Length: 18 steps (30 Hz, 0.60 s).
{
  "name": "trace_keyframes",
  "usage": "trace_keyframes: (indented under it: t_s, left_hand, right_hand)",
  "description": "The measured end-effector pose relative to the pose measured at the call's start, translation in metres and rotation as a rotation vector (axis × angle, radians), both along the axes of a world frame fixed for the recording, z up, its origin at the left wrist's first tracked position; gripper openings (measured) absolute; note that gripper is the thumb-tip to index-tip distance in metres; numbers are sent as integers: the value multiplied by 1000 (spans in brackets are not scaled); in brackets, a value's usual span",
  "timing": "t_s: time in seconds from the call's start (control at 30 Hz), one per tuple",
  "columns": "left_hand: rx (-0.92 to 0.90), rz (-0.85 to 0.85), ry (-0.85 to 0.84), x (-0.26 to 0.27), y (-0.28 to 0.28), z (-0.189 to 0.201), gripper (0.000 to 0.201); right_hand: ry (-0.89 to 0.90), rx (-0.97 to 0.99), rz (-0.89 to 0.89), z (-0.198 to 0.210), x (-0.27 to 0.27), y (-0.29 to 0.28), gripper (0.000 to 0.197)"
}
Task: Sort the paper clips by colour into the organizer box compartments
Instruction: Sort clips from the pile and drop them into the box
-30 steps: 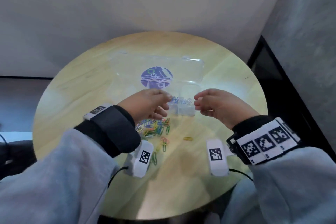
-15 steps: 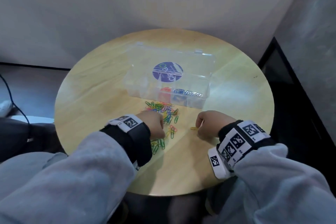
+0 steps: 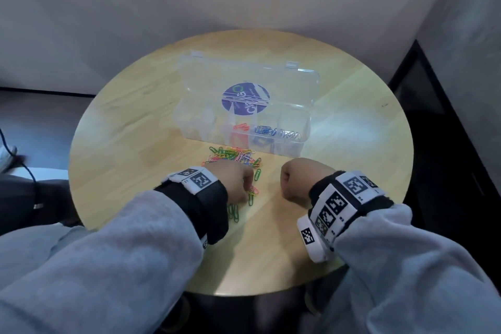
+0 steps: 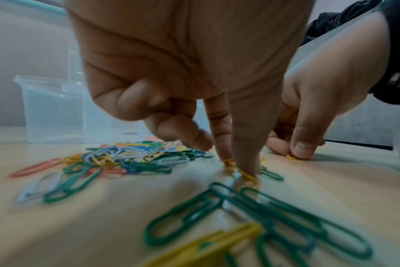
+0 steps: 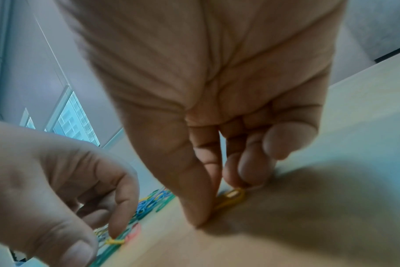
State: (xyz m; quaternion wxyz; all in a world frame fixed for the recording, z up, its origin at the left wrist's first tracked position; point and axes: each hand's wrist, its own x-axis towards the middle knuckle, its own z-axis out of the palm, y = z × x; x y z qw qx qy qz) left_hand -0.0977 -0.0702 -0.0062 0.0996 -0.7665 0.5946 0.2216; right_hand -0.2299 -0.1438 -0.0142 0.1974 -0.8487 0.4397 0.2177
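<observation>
The loose heap of small coloured wire paper clips (image 3: pixel 233 158) lies on the round pale wooden table (image 3: pixel 135 122), at about 6 o'clock from the clear plastic organizer box (image 3: pixel 291 144) with its lid open. Some clips are already sorted: red, blue and silver ones lie in three neighbouring front compartments. The compartments toward 9 o'clock look empty, but the clear plastic makes this hard to judge.

The step in hand seems to be the picking of yellow clips. The left hand (image 3: pixel 235 182) is at the near edge of the heap, its thumb and forefinger narrowed onto a yellow paper clip (image 4: pixel 242 172) that lies on the wood. The right hand (image 3: pixel 301 183), at 3 o'clock from the heap, pinches a single yellow clip (image 5: pixel 232 197) against the table, well apart from the others.

The next move, I think, calls for lifting each clip free of the flat wood without dragging the green ones beside it, then carrying both to one free compartment.

The head view shows only the backs of the two hands, so the grips are hidden there. The wrist views show the fingertips and the yellow clips, but little of the box.
</observation>
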Motion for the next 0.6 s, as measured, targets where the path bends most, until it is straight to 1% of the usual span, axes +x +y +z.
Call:
trace_keyframes:
  t_s: [0.07,0.13,0.23,0.33,0.43,0.5,0.53,0.6]
  left_hand:
    - [3,-4,-4,-1,-1,-1,9]
    - [18,-6,-10,-1,-3,-3,7]
    - [35,6,0,0,-2,-5,4]
    - [14,26,22,4,1,-5,6]
    - [-10,65,80,13,2,0,10]
    - [-20,108,152,21,3,4,13]
    - [-35,149,222,26,4,5,15]
    - [-67,259,420,32,4,7,19]
  right_hand:
    - [27,16,-13,-2,1,-1,21]
    - [38,22,-26,-2,0,-1,17]
    - [23,43,-55,-3,-1,-1,22]
    - [-6,67,-70,-4,-3,0,22]
    - [-41,84,-61,1,-5,-3,12]
    - [-117,126,-82,7,-7,-6,7]
    - [-176,169,-104,10,-9,-8,7]
    - [-324,273,-162,15,-12,-10,11]
